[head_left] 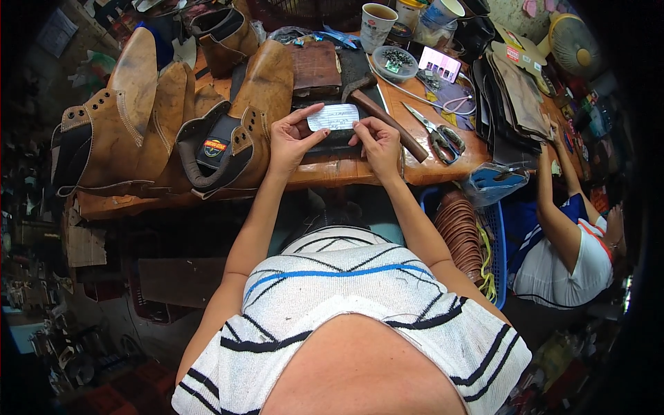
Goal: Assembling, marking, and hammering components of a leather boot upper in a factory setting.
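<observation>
A small white paper label point(334, 117) with lined handwriting is held up over the front of the workbench. My left hand point(293, 141) grips its left end between thumb and fingers. At the lower right corner, my right hand point(378, 144) pinches the label. Just behind and to the right lies a hammer point(387, 119) with a wooden handle, slanting toward the bench front. Scissors point(440, 135) rest right of it. Left of my left hand stand brown leather boot uppers point(261, 86) with dark collars and eyelets.
A tub of small dark eyelets point(394, 63), a paper cup point(377, 28) and a phone point(440, 64) with a lit screen sit behind. Stacked leather pieces point(515, 97) are at right. Below is a blue basket point(499, 242) of brown pieces; another person point(564, 256) works beside it.
</observation>
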Action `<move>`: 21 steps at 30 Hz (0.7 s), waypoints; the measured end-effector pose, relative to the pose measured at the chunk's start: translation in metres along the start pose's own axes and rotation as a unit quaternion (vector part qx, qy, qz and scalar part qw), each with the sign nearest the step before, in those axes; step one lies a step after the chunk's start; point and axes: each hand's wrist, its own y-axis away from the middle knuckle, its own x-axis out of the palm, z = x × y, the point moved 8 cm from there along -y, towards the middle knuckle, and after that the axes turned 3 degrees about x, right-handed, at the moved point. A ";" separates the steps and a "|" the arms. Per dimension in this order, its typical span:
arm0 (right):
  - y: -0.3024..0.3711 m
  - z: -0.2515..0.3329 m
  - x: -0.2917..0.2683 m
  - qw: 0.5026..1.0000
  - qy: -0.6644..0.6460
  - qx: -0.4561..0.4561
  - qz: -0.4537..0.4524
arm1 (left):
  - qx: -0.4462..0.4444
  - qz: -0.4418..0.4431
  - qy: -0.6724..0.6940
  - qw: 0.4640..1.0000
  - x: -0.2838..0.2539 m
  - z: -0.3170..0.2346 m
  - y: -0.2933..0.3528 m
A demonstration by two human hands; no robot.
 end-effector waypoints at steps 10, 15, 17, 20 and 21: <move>0.001 0.005 0.002 1.000 -0.009 0.000 -0.008 | -0.004 -0.001 -0.002 1.000 0.001 -0.001 0.000; 0.000 -0.001 0.000 1.000 -0.002 -0.003 0.000 | -0.003 0.001 0.002 1.000 0.001 -0.001 0.000; -0.001 -0.002 0.001 1.000 0.007 -0.004 0.009 | -0.003 0.000 0.003 1.000 0.001 0.000 0.000; 0.000 -0.001 0.001 1.000 0.009 -0.001 0.003 | -0.001 0.001 0.009 1.000 0.001 0.000 0.000; 0.000 -0.001 0.001 1.000 0.009 -0.001 0.003 | -0.001 0.001 0.008 1.000 0.001 -0.001 0.000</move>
